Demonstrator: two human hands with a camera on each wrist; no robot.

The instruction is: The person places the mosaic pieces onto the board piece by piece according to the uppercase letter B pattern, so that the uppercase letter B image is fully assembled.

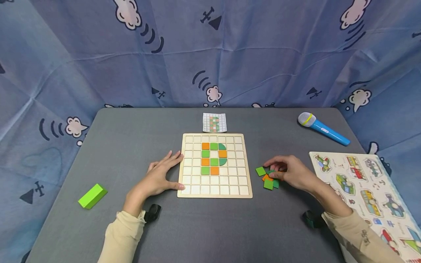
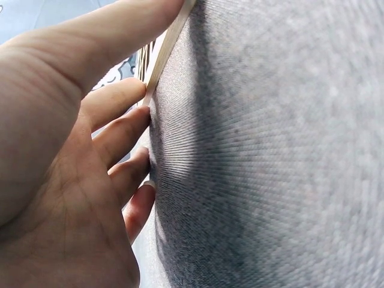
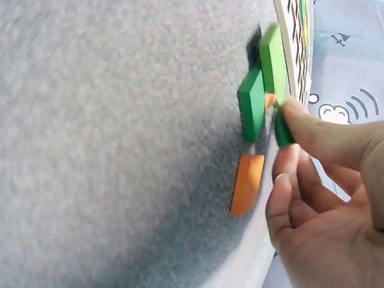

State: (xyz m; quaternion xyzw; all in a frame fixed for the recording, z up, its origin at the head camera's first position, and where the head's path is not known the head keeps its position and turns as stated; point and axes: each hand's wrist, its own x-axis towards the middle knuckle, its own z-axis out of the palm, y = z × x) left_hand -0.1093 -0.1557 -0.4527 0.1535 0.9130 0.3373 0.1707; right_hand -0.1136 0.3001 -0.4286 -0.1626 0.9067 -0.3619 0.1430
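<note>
A wooden grid board [image 1: 213,194] lies mid-table with orange, light green and dark green tiles set in its cells. My left hand [image 1: 159,176] rests at the board's left edge, fingers spread and thumb near the lower left corner. In the left wrist view, the fingertips touch the board's side [image 2: 161,60]. To the right of the board, my right hand [image 1: 294,173] is over a small pile of loose tiles [image 1: 268,184]. It pinches a dark green tile [image 3: 283,130] between thumb and fingers, partly hidden. An orange tile [image 3: 247,184] lies close by.
A printed pattern card [image 1: 215,122] lies just behind the board. At the back right is a blue toy microphone [image 1: 323,128]. A picture puzzle board [image 1: 358,182] lies beneath the right forearm. A light green block [image 1: 93,196] sits at the left.
</note>
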